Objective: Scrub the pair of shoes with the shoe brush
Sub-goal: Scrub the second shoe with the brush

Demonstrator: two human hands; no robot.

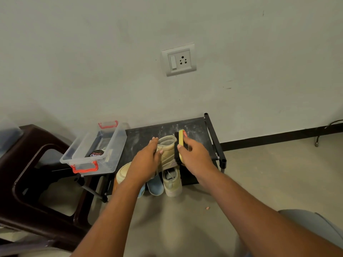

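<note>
The left hand (pixel 146 162) grips the beige high-top shoe (pixel 167 151), fingers wrapped over its upper. The shoe lies on its side on the dusty top of the black rack (pixel 194 127). The right hand (pixel 194 154) is closed round the yellow shoe brush (pixel 181 140), whose dark bristles press against the shoe's heel side. The second beige shoe (pixel 172 182) stands below, toe forward.

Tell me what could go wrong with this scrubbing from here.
1. The shoe juts past the rack's front edge, steadied only by the left hand; a hard stroke from the brush in the right hand may push it off.
2. The clear box overhangs the rack's left side; a bump could tip it.
</note>
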